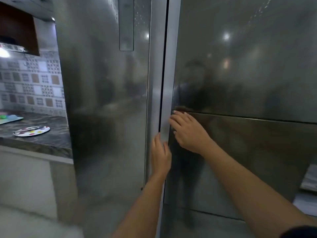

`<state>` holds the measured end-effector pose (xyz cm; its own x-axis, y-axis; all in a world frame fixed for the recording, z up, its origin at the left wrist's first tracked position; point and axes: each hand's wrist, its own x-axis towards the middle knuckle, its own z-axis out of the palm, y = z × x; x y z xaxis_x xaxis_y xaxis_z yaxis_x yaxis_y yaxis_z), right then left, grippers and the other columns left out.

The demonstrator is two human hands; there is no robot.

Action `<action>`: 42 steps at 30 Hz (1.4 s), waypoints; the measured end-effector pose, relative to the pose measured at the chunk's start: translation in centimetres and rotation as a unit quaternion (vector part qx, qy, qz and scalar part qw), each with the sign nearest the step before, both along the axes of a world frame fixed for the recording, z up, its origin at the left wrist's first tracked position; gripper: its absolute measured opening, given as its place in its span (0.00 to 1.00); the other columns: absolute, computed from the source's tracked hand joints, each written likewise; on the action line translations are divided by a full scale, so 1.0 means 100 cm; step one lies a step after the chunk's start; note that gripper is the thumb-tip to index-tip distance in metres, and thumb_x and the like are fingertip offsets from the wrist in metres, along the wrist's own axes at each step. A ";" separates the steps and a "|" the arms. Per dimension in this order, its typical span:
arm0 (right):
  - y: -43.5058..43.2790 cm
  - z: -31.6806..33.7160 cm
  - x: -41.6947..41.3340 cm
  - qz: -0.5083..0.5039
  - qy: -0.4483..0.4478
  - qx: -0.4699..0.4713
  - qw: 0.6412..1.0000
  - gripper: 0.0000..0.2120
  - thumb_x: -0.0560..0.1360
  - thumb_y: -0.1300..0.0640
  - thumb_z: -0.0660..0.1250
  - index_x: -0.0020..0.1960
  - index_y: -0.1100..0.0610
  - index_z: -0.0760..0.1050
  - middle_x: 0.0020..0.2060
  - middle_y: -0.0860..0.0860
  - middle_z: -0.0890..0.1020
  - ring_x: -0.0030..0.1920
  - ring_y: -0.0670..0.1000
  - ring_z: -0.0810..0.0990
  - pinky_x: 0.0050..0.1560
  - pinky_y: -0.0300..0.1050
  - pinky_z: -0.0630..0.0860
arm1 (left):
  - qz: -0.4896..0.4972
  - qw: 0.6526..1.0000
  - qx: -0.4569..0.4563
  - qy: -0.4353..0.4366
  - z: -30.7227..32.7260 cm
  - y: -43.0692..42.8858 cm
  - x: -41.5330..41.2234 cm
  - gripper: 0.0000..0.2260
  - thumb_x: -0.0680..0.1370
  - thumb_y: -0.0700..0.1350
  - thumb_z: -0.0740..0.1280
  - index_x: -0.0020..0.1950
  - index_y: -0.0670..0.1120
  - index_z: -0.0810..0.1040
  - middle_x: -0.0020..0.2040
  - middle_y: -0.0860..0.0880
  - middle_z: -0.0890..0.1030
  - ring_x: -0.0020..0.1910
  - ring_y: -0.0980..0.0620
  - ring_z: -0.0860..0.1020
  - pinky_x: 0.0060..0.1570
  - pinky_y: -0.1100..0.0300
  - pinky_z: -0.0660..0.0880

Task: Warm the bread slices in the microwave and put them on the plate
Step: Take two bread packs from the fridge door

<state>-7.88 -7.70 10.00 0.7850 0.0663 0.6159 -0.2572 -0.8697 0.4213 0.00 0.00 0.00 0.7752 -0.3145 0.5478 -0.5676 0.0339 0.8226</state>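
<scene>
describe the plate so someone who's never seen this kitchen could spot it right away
Start at the big steel fridge that fills most of the view, then look left to the dark marbled counter beside it. The plate lies flat near the counter's front edge: round and white with coloured spots, unlike the pale blue-green tray behind it.

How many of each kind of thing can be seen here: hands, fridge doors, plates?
Bare hands: 2, the left hand and the right hand, both at the seam between the doors
Tall steel fridge doors: 2, the left door and the right door
Round white plates with coloured spots: 1, on the dark counter
Total: 5
</scene>
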 end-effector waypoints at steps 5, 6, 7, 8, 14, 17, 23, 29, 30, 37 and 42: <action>0.001 -0.010 0.054 -0.011 0.045 -0.094 0.995 0.22 0.70 0.52 0.65 0.62 0.59 0.75 0.62 0.57 0.77 0.67 0.57 0.72 0.69 0.57 0.64 | -0.071 0.995 0.000 0.068 -0.040 -0.023 0.025 0.13 0.82 0.48 0.52 0.62 0.48 0.71 0.57 0.49 0.74 0.55 0.54 0.74 0.59 0.53 0.74; -0.001 -0.017 0.059 -0.043 0.040 -0.101 0.993 0.21 0.70 0.53 0.66 0.61 0.59 0.76 0.62 0.57 0.77 0.67 0.57 0.72 0.70 0.57 0.63 | -0.089 0.992 -0.001 0.084 -0.047 -0.024 0.027 0.12 0.83 0.47 0.52 0.61 0.48 0.72 0.55 0.50 0.76 0.54 0.56 0.74 0.57 0.57 0.73; -0.003 -0.023 0.060 -0.082 0.036 -0.110 0.990 0.19 0.71 0.53 0.65 0.60 0.58 0.77 0.62 0.57 0.78 0.68 0.56 0.71 0.71 0.56 0.61 | -0.111 0.989 -0.006 0.098 -0.054 -0.025 0.029 0.11 0.83 0.46 0.52 0.59 0.50 0.72 0.52 0.52 0.77 0.51 0.60 0.75 0.55 0.62 0.73; -0.004 -0.027 0.060 -0.123 0.040 -0.128 0.983 0.17 0.73 0.52 0.63 0.58 0.57 0.78 0.62 0.56 0.77 0.69 0.56 0.70 0.72 0.56 0.59 | -0.132 0.986 -0.007 0.101 -0.058 -0.026 0.028 0.10 0.83 0.46 0.52 0.58 0.52 0.72 0.48 0.55 0.77 0.48 0.64 0.74 0.51 0.68 0.72; 0.005 -0.035 0.063 -0.230 0.139 -0.163 0.949 0.22 0.79 0.49 0.52 0.69 0.59 0.67 0.71 0.58 0.66 0.75 0.58 0.55 0.72 0.62 0.36 | -0.182 0.973 -0.015 0.143 -0.078 -0.036 0.031 0.14 0.83 0.47 0.51 0.49 0.40 0.72 0.43 0.44 0.73 0.42 0.54 0.71 0.44 0.61 0.69; 0.013 -0.034 0.067 -0.269 0.156 -0.159 0.937 0.24 0.79 0.49 0.53 0.72 0.60 0.63 0.72 0.58 0.64 0.75 0.58 0.53 0.71 0.63 0.36 | -0.188 0.970 -0.013 0.153 -0.076 -0.035 0.030 0.13 0.83 0.47 0.51 0.51 0.41 0.72 0.43 0.50 0.74 0.43 0.56 0.72 0.47 0.63 0.69; 0.022 -0.033 0.071 -0.277 0.162 -0.131 0.938 0.24 0.79 0.51 0.53 0.72 0.62 0.62 0.71 0.58 0.65 0.75 0.57 0.53 0.73 0.61 0.38 | -0.196 0.968 0.023 0.156 -0.071 -0.027 0.033 0.14 0.83 0.48 0.51 0.40 0.47 0.67 0.37 0.47 0.68 0.38 0.53 0.67 0.39 0.60 0.64; 0.030 -0.040 0.056 -0.242 0.113 -0.118 0.956 0.23 0.78 0.55 0.49 0.68 0.63 0.68 0.67 0.58 0.70 0.74 0.56 0.57 0.75 0.59 0.39 | -0.193 0.968 0.028 0.156 -0.075 -0.012 0.021 0.13 0.83 0.48 0.52 0.45 0.43 0.70 0.38 0.47 0.70 0.38 0.54 0.68 0.40 0.59 0.65; 0.033 -0.043 0.050 -0.228 0.087 -0.116 0.963 0.25 0.75 0.57 0.46 0.63 0.63 0.73 0.63 0.57 0.74 0.72 0.55 0.62 0.76 0.58 0.43 | -0.193 0.969 0.027 0.153 -0.076 -0.007 0.015 0.13 0.83 0.48 0.52 0.46 0.43 0.70 0.38 0.48 0.70 0.38 0.54 0.68 0.39 0.59 0.65; 0.063 -0.045 -0.019 -0.155 0.028 -0.118 0.981 0.24 0.68 0.56 0.49 0.44 0.63 0.83 0.45 0.55 0.84 0.57 0.55 0.79 0.70 0.55 0.55 | -0.125 0.989 0.077 0.000 -0.084 0.036 -0.044 0.14 0.82 0.49 0.51 0.49 0.43 0.72 0.46 0.43 0.76 0.44 0.48 0.74 0.43 0.53 0.70; 0.091 -0.046 -0.090 -0.125 0.036 -0.117 0.985 0.17 0.68 0.53 0.58 0.43 0.60 0.84 0.47 0.54 0.84 0.59 0.54 0.79 0.70 0.55 0.54 | 0.020 0.981 0.084 -0.173 -0.086 0.082 -0.094 0.17 0.78 0.50 0.53 0.59 0.44 0.75 0.56 0.42 0.75 0.56 0.48 0.71 0.55 0.57 0.71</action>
<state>-16.89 1.42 5.37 0.8363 -0.0004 0.5482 -0.4122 -0.6597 0.6284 -9.39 8.19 -8.60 0.5656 -0.3960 0.7233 -0.8117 -0.1125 0.5732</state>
